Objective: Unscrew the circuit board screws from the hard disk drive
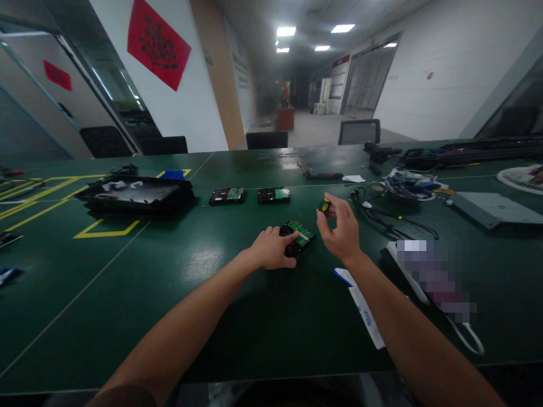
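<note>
A hard drive [302, 233] lies on the green table with its green circuit board facing up. My left hand [274, 249] is on its left side, thumb at the near edge and index finger stretched over the board, holding it down. Just right of the drive, my right hand [340, 229] is raised and pinches a small black-and-yellow screwdriver [325, 204] by its handle; its shaft cannot be made out. Two more hard drives, one on the left [227, 195] and one nearer the middle [274, 195], lie beyond my hands with their boards up.
Black trays [136, 195] stand at the left near yellow tape. On the right are cables [373, 217], a bundle of wires [409, 183], a grey metal box [496, 208] and a power strip [409, 271]. A white-and-blue strip [367, 316] lies under my right forearm.
</note>
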`<state>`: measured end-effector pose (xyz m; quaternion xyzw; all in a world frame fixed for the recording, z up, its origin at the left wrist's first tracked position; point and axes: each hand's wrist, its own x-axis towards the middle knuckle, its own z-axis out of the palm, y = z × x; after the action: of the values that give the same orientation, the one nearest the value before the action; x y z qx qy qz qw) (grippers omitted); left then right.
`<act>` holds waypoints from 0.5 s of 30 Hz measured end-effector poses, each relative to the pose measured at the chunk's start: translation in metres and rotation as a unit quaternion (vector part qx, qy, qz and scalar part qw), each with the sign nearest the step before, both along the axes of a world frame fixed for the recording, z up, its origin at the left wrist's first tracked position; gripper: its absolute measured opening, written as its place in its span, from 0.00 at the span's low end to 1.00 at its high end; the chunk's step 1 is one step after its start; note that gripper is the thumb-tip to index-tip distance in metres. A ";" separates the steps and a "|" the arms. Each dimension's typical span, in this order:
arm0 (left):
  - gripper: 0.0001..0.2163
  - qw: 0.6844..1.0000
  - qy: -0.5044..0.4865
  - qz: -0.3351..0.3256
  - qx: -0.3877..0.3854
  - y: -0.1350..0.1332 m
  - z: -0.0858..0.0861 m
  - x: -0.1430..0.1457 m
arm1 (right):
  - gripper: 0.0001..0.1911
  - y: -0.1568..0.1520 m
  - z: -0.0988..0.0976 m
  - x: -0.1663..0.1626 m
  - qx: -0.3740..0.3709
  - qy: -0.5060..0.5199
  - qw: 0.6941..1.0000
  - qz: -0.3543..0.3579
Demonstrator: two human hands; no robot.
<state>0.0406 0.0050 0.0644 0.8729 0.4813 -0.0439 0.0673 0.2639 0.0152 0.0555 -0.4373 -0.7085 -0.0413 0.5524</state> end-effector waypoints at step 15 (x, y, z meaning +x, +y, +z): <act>0.43 1.000 0.003 -0.001 0.006 0.001 -0.001 0.001 | 0.26 0.001 -0.003 -0.001 -0.022 0.030 0.999 0.022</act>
<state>0.0412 0.0056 0.0638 0.8734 0.4812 -0.0440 0.0603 0.2629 0.0163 0.0522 -0.4345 -0.7016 -0.0003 0.5648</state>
